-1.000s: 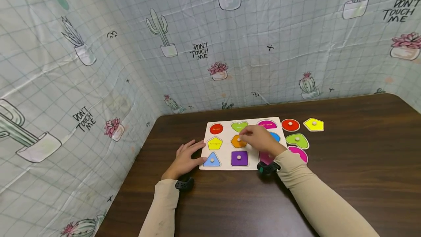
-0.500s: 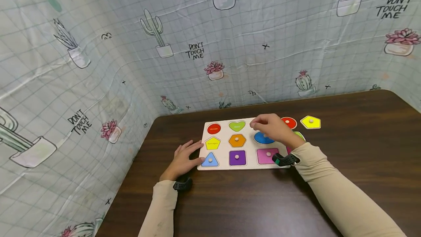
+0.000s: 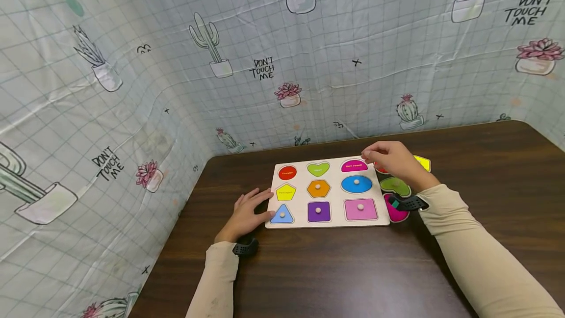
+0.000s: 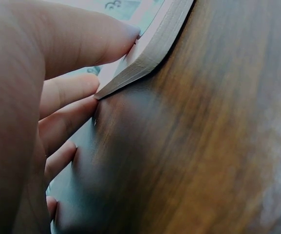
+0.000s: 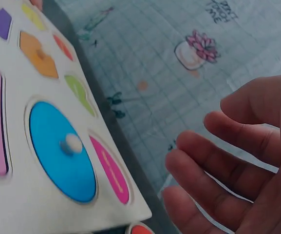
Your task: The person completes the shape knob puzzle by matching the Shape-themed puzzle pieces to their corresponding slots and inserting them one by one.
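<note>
A white shape puzzle board (image 3: 300, 210) lies on the table. Knobbed pieces sit in it: orange hexagon (image 3: 318, 188), blue oval (image 3: 356, 184), purple square (image 3: 319, 212), pink rectangle (image 3: 360, 209) and blue triangle (image 3: 281, 216). Bare printed slots show for circle, heart, half round and pentagon. My left hand (image 3: 244, 216) rests at the board's left edge, thumb on its near corner, fingers extended. Above the far right corner, my right hand (image 3: 399, 163) is bent loosely and holds nothing; the right wrist view shows its fingertips (image 5: 174, 161) apart from the thumb. It partly covers the red circle piece (image 3: 382, 169).
Right of the board lie a green heart piece (image 3: 395, 185), a magenta half-round piece (image 3: 397, 212) and a yellow pentagon piece (image 3: 424, 163), the last partly hidden. Behind the brown table (image 3: 318, 269) hangs a cactus-print cloth (image 3: 326, 77).
My right hand has moved right from the orange hexagon, across the blue oval, to the far right corner, uncovering the half-round slot. My left hand stays at the board's edge.
</note>
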`<state>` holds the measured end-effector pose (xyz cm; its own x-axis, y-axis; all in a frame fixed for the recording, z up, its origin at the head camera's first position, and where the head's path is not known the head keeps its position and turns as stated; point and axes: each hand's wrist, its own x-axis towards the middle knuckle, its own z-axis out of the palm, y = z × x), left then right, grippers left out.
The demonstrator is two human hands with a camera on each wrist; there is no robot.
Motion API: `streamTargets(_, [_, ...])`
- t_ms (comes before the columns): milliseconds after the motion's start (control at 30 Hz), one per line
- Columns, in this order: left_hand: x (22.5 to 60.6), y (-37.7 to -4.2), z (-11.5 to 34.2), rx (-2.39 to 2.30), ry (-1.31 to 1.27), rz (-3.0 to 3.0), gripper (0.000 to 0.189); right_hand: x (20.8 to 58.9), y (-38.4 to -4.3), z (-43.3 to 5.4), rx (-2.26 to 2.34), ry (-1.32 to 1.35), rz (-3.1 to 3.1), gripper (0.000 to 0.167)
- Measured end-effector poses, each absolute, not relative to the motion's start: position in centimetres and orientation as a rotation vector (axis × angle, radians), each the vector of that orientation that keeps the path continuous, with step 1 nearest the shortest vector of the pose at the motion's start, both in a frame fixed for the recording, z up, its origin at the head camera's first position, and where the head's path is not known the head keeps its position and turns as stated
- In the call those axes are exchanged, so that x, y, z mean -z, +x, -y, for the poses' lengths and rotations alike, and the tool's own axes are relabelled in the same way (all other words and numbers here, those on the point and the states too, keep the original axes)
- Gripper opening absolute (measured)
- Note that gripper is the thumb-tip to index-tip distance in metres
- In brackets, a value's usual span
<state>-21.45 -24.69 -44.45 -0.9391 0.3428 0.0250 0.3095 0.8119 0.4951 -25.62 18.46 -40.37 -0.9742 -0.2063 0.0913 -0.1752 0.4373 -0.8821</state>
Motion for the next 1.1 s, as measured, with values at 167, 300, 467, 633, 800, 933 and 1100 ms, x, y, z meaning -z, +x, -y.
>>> streamTargets(167, [44.5, -21.4, 24.6, -0.785, 0.526, -2.932, 0.058, 41.1, -25.8, -20.4, 1.683, -0.337, -2.659, 0.044])
streamTargets(300, [44.6, -21.2, 24.9, -0.787, 0.513, -2.936, 0.058, 41.9, -26.0, -21.8, 1.746, -0.31, -2.683, 0.044])
streamTargets(467, [44.7, -21.1, 25.0, -0.792, 0.512, -2.934, 0.058, 42.6, -26.2, -23.5, 1.792, -0.245, -2.691, 0.043])
streamTargets(633, [44.8, -21.2, 24.9, -0.79, 0.521, -2.925, 0.059, 43.0, -26.0, -25.0, 1.742, -0.194, -2.724, 0.044])
streamTargets(800, [44.7, -21.4, 24.8, -0.774, 0.51, -2.929, 0.058, 43.0, -25.8, -26.0, 1.711, -0.129, -2.759, 0.048])
streamTargets(933, [44.6, -21.6, 24.7, -0.769, 0.508, -2.931, 0.058, 43.1, -25.7, -26.7, 1.649, -0.062, -2.854, 0.052])
streamTargets(1100, [44.4, -21.6, 24.6, -0.761, 0.505, -2.924, 0.059, 43.4, -25.6, -27.5, 1.521, -0.006, -3.002, 0.052])
